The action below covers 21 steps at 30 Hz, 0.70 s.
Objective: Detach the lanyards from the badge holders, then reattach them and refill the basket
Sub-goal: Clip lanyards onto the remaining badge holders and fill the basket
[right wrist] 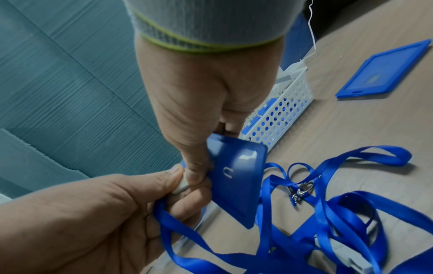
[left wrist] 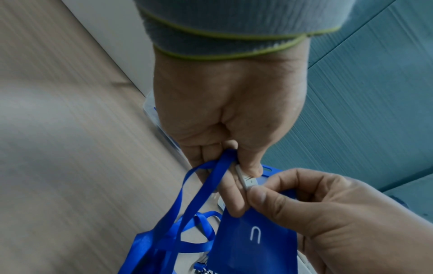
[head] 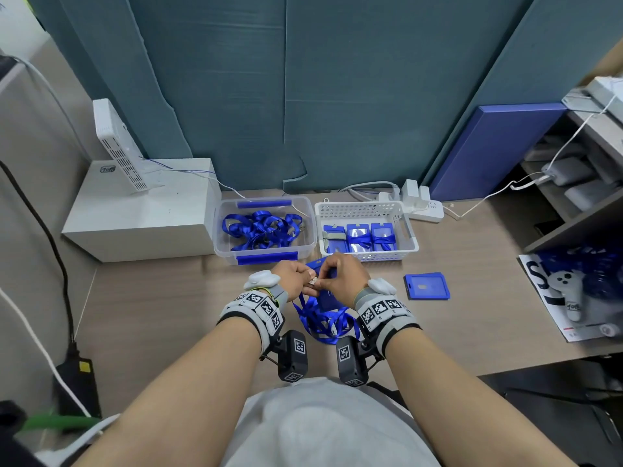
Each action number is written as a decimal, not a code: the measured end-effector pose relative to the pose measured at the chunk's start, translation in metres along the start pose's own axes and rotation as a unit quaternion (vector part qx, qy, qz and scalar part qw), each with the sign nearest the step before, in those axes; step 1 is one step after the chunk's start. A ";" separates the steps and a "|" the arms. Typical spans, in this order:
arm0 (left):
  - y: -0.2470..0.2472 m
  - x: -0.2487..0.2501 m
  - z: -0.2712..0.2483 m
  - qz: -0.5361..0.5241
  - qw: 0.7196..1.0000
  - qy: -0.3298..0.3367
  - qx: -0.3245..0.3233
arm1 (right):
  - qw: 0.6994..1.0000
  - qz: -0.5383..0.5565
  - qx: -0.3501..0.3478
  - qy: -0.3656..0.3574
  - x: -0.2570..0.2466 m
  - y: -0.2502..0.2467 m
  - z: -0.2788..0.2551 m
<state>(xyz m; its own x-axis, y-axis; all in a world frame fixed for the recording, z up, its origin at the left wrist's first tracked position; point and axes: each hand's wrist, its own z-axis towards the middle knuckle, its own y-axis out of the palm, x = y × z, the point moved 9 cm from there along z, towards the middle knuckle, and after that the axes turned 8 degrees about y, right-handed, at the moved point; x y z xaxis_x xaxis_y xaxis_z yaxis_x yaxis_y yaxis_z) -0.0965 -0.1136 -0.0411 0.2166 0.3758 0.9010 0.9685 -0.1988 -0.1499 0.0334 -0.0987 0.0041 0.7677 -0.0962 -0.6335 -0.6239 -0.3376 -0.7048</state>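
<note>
hands meet near the tabletop's middle; left hand (head: 294,277) pinches lanyard (left wrist: 199,187) and clip (left wrist: 246,178); right hand (head: 340,276) grips holder (right wrist: 236,178); clip may slip, ribbon snagging.

White box (head: 141,210) with upright router (head: 116,146) far left, power strip (head: 418,203) behind, controller (head: 566,291) right.

Wood-grain desk (head: 472,318), blue lanyards (head: 323,323) heaped below the fingers, clear bin (head: 232,254) and white basket (head: 409,230) beyond them, badge holder (head: 427,286) to their right
</note>
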 end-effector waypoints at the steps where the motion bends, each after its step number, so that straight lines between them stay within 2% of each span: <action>1: 0.000 -0.001 0.000 0.000 1.000 -0.002 -0.001 | 1.000 0.001 0.001 -0.003 0.001 0.000 0.000; 12: 0.001 -0.008 -0.002 -0.005 1.000 -0.003 -0.008 | 1.000 0.006 0.003 -0.015 0.007 0.008 0.001; 18: 0.001 -0.003 -0.006 0.007 0.999 0.036 -0.007 | 0.999 0.035 -0.003 0.012 0.017 0.010 0.004; 21: 0.000 -0.003 -0.007 -0.021 0.999 0.039 -0.005 | 0.998 0.056 0.006 0.019 0.021 0.006 0.005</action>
<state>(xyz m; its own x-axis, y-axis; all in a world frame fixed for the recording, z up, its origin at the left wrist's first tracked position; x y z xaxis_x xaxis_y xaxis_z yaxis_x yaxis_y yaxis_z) -0.0982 -0.1207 -0.0412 0.1642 0.3118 0.9358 0.9752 -0.1937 -0.1066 0.0456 -0.0977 -0.0150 0.6980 -0.1685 -0.6960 -0.7076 -0.3113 -0.6343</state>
